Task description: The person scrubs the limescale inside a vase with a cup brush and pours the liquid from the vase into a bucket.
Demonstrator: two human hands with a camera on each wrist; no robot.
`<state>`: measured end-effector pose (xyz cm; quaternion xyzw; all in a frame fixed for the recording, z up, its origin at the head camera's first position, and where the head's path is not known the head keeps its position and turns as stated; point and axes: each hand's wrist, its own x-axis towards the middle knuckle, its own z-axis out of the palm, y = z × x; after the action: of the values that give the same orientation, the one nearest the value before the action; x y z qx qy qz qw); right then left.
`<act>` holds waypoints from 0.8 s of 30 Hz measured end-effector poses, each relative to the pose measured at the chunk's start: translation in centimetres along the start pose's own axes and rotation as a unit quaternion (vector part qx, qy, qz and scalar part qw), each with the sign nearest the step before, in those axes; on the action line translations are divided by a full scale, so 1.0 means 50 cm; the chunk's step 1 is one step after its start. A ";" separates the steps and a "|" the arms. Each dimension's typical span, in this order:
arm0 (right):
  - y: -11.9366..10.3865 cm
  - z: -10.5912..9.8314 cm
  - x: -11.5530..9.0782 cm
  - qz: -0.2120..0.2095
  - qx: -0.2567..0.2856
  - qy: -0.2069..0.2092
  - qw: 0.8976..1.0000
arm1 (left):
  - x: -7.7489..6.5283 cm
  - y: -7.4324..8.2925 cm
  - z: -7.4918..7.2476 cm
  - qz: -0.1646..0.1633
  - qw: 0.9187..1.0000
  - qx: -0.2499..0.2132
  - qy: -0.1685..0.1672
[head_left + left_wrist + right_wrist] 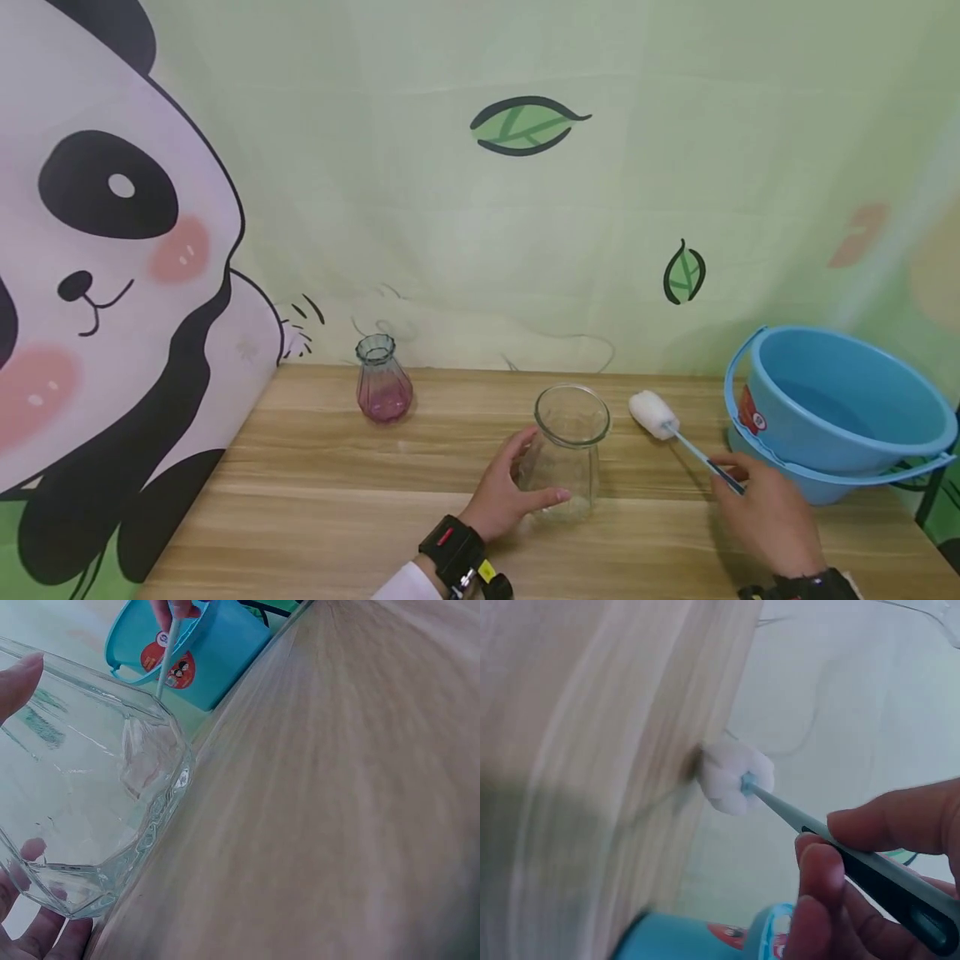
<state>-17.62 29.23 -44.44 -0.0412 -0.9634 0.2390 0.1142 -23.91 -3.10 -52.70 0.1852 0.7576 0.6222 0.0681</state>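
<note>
A clear glass vase (576, 471) with a wide rim stands upright on the wooden table. My left hand (498, 492) holds it from the left, thumb in front and fingers around the far side; in the left wrist view the thumb and fingertips (71, 941) show against the faceted glass (82, 787). To the right of the vase, my right hand (772, 512) grips the handle of a sponge bottle brush (652, 414). Its white sponge head points away, left of the hand, just above the table. In the right wrist view thumb and fingers pinch the dark part of the handle (877, 889).
A small ribbed vase (385, 392), tinted purple below, stands at the back left of the table (315, 517). Two blue buckets (817, 425), one nested in the other, sit at the right edge. Behind the table hangs a printed cloth (390, 208) with a panda and leaves.
</note>
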 end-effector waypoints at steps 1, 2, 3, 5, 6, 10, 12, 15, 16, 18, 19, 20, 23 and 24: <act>-0.003 -0.002 -0.002 -0.005 0.003 0.018 1.000 | 0.000 0.000 0.000 0.000 1.000 0.000 0.000; -0.006 -0.004 -0.004 -0.010 0.006 0.037 0.999 | 0.000 0.000 0.000 0.000 1.000 0.001 0.000; -0.010 -0.006 -0.005 -0.015 0.009 0.059 0.998 | 0.000 0.000 0.000 0.000 1.000 0.002 0.001; -0.017 -0.010 -0.007 -0.014 0.014 0.094 0.995 | 0.005 -0.015 0.001 0.001 1.000 0.004 0.003; -0.020 -0.013 -0.008 -0.010 0.018 0.107 0.994 | 0.005 -0.015 0.001 -0.001 1.000 0.005 0.003; -0.031 -0.025 -0.007 0.004 0.035 0.148 0.988 | 0.005 -0.015 0.002 -0.005 1.000 0.003 0.002; -0.035 -0.028 -0.007 0.004 0.049 0.160 0.986 | 0.005 -0.012 0.001 -0.006 1.000 0.003 0.002; -0.039 -0.029 -0.004 -0.003 0.082 0.167 0.983 | 0.000 0.003 -0.002 -0.007 1.000 0.000 0.002; -0.040 -0.029 -0.002 -0.008 0.090 0.169 0.981 | -0.004 0.012 -0.003 -0.006 1.000 -0.002 0.001; -0.045 -0.026 0.002 -0.022 0.110 0.174 0.978 | -0.010 0.029 -0.007 -0.006 1.000 -0.006 -0.001; -0.047 -0.024 0.005 -0.028 0.120 0.177 0.976 | -0.014 0.037 -0.008 -0.005 1.000 -0.007 -0.002; -0.050 -0.022 0.008 -0.034 0.127 0.182 0.975 | -0.017 0.045 -0.010 -0.004 1.000 -0.008 -0.003; -0.057 -0.015 0.017 -0.054 0.164 0.191 0.966 | -0.021 0.056 -0.011 0.002 1.000 -0.008 -0.007; -0.059 -0.013 0.020 -0.057 0.178 0.192 0.963 | -0.022 0.059 -0.011 0.003 1.000 -0.008 -0.007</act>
<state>-18.53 27.05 -42.26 -0.0104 -0.8658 0.3876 0.3163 -22.49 -3.54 -49.87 0.1912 0.7517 0.6269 0.0735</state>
